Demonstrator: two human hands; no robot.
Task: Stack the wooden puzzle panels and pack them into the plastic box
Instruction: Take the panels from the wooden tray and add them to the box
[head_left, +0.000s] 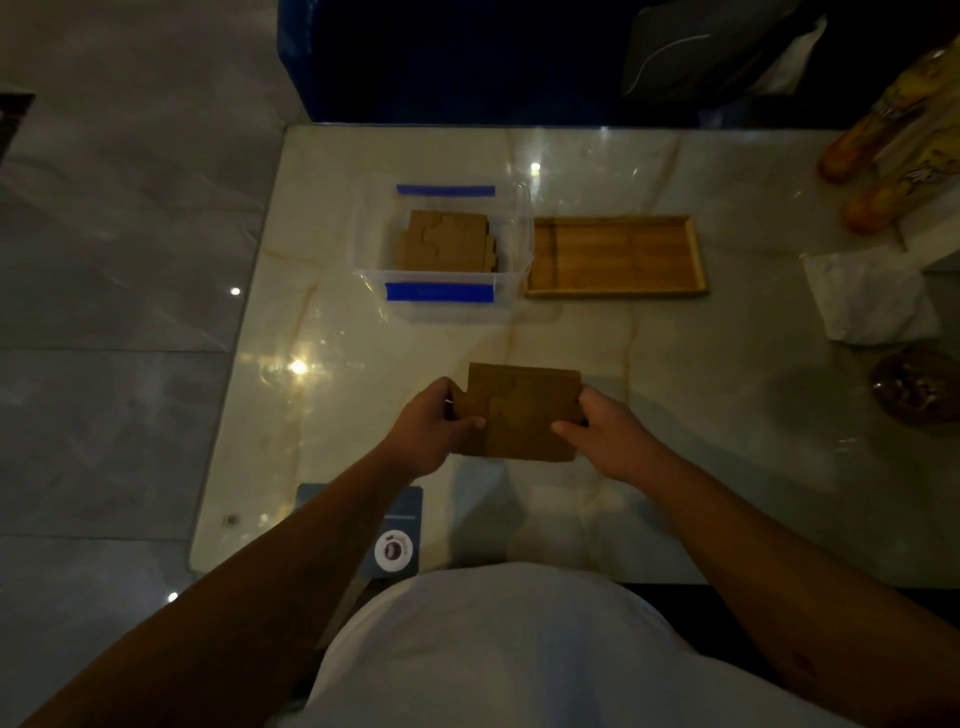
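Observation:
I hold a stack of brown wooden puzzle panels (522, 410) above the table, in front of my body. My left hand (426, 431) grips the stack's left edge and my right hand (605, 434) grips its right edge. Farther back stands a clear plastic box (363, 260) with blue tape strips on its near and far walls. Inside it lie more wooden puzzle panels (447, 241) in a flat pile.
An empty wooden tray (696, 254) sits just right of the box. At the right are a white cloth (867, 301), a dark round dish (919, 387) and orange-yellow objects (883, 156). A blue card (400, 535) lies at the table's near edge.

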